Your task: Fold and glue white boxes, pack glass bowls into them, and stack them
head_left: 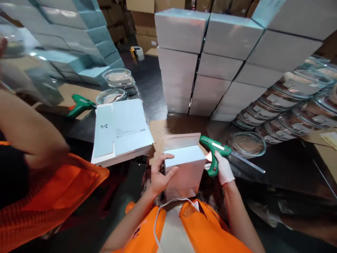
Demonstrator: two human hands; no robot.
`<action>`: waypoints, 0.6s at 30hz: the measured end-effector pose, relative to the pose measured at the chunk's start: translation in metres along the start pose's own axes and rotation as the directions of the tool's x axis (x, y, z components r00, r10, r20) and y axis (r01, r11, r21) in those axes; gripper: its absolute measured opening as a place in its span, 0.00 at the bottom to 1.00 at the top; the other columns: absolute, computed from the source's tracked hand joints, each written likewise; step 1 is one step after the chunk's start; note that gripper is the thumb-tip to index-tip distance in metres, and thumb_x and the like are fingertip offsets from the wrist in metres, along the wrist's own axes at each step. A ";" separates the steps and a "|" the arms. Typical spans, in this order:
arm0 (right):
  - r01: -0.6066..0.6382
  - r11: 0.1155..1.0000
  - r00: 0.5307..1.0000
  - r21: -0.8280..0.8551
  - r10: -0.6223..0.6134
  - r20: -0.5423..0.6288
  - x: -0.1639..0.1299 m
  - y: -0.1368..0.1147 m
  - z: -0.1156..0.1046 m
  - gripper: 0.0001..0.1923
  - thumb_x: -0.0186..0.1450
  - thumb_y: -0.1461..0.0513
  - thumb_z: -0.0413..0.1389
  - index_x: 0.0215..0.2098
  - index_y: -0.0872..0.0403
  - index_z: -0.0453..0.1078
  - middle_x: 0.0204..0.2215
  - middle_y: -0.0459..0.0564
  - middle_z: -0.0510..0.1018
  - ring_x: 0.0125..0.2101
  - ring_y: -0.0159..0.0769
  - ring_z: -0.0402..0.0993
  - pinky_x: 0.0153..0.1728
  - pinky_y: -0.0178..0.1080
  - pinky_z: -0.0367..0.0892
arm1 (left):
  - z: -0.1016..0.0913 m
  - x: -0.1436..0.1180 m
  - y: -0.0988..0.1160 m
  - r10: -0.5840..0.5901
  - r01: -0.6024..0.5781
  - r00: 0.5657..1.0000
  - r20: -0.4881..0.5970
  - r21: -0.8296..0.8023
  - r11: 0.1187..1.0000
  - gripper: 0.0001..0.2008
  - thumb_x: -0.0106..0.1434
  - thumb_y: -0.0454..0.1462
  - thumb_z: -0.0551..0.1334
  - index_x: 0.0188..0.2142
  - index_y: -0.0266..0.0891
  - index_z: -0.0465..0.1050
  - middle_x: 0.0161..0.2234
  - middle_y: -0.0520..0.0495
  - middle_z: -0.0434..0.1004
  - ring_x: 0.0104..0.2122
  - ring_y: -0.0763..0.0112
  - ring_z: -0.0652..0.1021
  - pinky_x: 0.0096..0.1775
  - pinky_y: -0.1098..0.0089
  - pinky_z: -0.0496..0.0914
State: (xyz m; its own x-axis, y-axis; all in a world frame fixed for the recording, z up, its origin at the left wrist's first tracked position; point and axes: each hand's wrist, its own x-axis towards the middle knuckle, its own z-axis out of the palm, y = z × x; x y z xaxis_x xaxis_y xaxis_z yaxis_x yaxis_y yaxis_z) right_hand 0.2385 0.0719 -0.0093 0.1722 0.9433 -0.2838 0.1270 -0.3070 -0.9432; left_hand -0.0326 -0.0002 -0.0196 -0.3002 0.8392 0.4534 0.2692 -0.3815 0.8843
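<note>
Gripping white box [184, 168] with left hand [159, 175] (glue gun [214, 149] in right hand [223, 168], beside it)

Dim, edge-warped, blurred at left

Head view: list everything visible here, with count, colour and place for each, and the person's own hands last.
Open box: one, white, centre, flap up.
Glue gun: one, green, right of the open box.
Second glue gun: one, green, left on the table.
Flat box blanks: a small pile, pale blue-white, left of centre.
Stacked boxes: many, white, behind the open box.
Tilted box stack: many, pale blue, top left.
Glass dishes: many, clear, rows at right; a few near top centre-left.
Co-worker's arm: one, orange sleeve, left edge.
Left hand: bare, gripping the open box.
Right hand: white glove, holding the glue gun.
</note>
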 end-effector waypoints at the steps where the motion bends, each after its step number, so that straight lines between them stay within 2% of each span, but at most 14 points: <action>1: -0.016 0.998 1.000 -0.056 0.016 -0.004 0.001 -0.003 -0.008 0.29 0.62 0.40 0.63 0.19 0.53 0.75 0.13 0.52 0.73 0.17 0.42 0.75 0.20 0.39 0.65 | -0.002 0.002 0.000 0.003 -0.003 1.000 0.010 -0.008 1.000 0.19 0.65 0.53 0.71 0.44 0.42 0.79 0.41 0.45 0.82 0.44 0.59 0.82 0.51 0.60 0.75; 3: -0.009 0.984 0.998 -0.180 -0.003 -0.069 -0.003 -0.014 -0.022 0.25 0.61 0.44 0.67 0.17 0.51 0.72 0.13 0.50 0.72 0.20 0.41 0.76 0.23 0.38 0.65 | -0.004 0.007 0.001 0.010 -0.009 0.999 0.041 -0.025 1.000 0.21 0.65 0.55 0.70 0.44 0.42 0.79 0.40 0.45 0.81 0.42 0.60 0.81 0.48 0.62 0.75; 4: 0.033 0.974 0.991 -0.223 -0.060 -0.118 -0.009 -0.022 -0.025 0.22 0.60 0.47 0.69 0.19 0.51 0.74 0.15 0.50 0.75 0.23 0.41 0.78 0.25 0.38 0.67 | -0.004 0.010 0.003 0.014 -0.011 0.998 0.061 -0.035 0.999 0.22 0.65 0.56 0.69 0.44 0.42 0.79 0.40 0.45 0.81 0.42 0.60 0.81 0.47 0.62 0.75; 6: 0.172 0.956 0.967 -0.239 -0.211 -0.146 -0.020 -0.040 -0.020 0.15 0.59 0.48 0.70 0.30 0.51 0.81 0.28 0.52 0.84 0.33 0.43 0.82 0.35 0.40 0.74 | -0.002 0.014 0.005 0.016 -0.010 0.993 0.114 -0.056 0.998 0.24 0.64 0.59 0.68 0.43 0.42 0.78 0.39 0.45 0.80 0.41 0.60 0.80 0.45 0.63 0.75; 8: 0.270 0.954 0.963 -0.134 -0.271 0.010 -0.028 -0.057 -0.005 0.21 0.58 0.48 0.70 0.43 0.51 0.84 0.41 0.54 0.88 0.42 0.46 0.83 0.44 0.44 0.77 | 0.003 0.017 0.006 0.014 0.005 0.982 0.190 -0.096 0.995 0.27 0.64 0.62 0.67 0.42 0.42 0.78 0.38 0.44 0.80 0.40 0.60 0.80 0.44 0.63 0.75; 10: 0.200 0.979 0.949 0.045 -0.205 0.241 -0.029 -0.066 0.012 0.25 0.55 0.48 0.72 0.46 0.53 0.83 0.44 0.54 0.88 0.44 0.48 0.83 0.47 0.46 0.78 | 0.007 0.017 0.006 0.000 0.033 0.970 0.244 -0.130 0.991 0.28 0.63 0.63 0.67 0.42 0.42 0.77 0.38 0.44 0.80 0.40 0.59 0.80 0.44 0.63 0.75; 11: 0.139 0.984 0.935 0.113 -0.168 0.312 -0.028 -0.066 0.019 0.26 0.54 0.49 0.73 0.46 0.54 0.83 0.44 0.53 0.88 0.44 0.48 0.83 0.47 0.47 0.78 | 0.009 0.016 0.005 -0.015 0.051 0.968 0.252 -0.138 0.989 0.28 0.63 0.64 0.67 0.41 0.42 0.77 0.39 0.43 0.80 0.42 0.57 0.81 0.45 0.61 0.75; 13: 0.076 0.974 0.941 0.212 -0.141 0.309 -0.023 -0.059 0.026 0.28 0.52 0.49 0.75 0.47 0.53 0.82 0.41 0.51 0.88 0.42 0.46 0.84 0.46 0.47 0.78 | 0.013 0.013 0.002 -0.067 0.103 0.971 0.230 -0.150 0.983 0.29 0.62 0.64 0.68 0.41 0.41 0.76 0.45 0.39 0.80 0.49 0.52 0.81 0.51 0.57 0.75; 15: 0.143 0.959 0.946 0.246 -0.205 0.250 -0.021 -0.048 0.024 0.31 0.53 0.42 0.74 0.45 0.53 0.82 0.41 0.52 0.88 0.42 0.46 0.84 0.47 0.47 0.79 | 0.017 0.011 -0.002 -0.128 0.165 0.976 0.179 -0.208 0.964 0.31 0.60 0.64 0.69 0.45 0.42 0.74 0.49 0.37 0.80 0.53 0.48 0.81 0.54 0.54 0.74; 16: 0.215 0.948 0.927 0.236 -0.274 0.255 -0.021 -0.042 0.021 0.33 0.54 0.36 0.71 0.42 0.53 0.83 0.43 0.54 0.87 0.44 0.48 0.84 0.48 0.48 0.78 | 0.020 0.011 -0.005 -0.146 0.182 0.978 0.151 -0.262 0.948 0.33 0.59 0.65 0.69 0.49 0.44 0.71 0.49 0.37 0.80 0.52 0.49 0.82 0.53 0.54 0.75; 18: 0.386 0.901 0.836 0.199 -0.433 0.338 -0.025 -0.036 0.012 0.43 0.55 0.24 0.58 0.38 0.53 0.83 0.50 0.60 0.85 0.53 0.53 0.82 0.53 0.51 0.77 | 0.023 0.011 -0.011 -0.137 0.168 0.985 0.108 -0.371 0.914 0.37 0.61 0.64 0.69 0.59 0.48 0.63 0.46 0.41 0.80 0.48 0.54 0.83 0.52 0.55 0.76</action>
State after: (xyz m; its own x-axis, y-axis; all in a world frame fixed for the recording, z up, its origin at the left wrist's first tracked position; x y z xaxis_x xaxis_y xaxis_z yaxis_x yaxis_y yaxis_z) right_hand 0.2184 0.0611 0.0296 -0.2417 0.9638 0.1124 -0.0138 0.1125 -0.9936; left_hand -0.0180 0.0217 -0.0272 -0.2340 0.9204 0.3133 -0.1435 -0.3515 0.9251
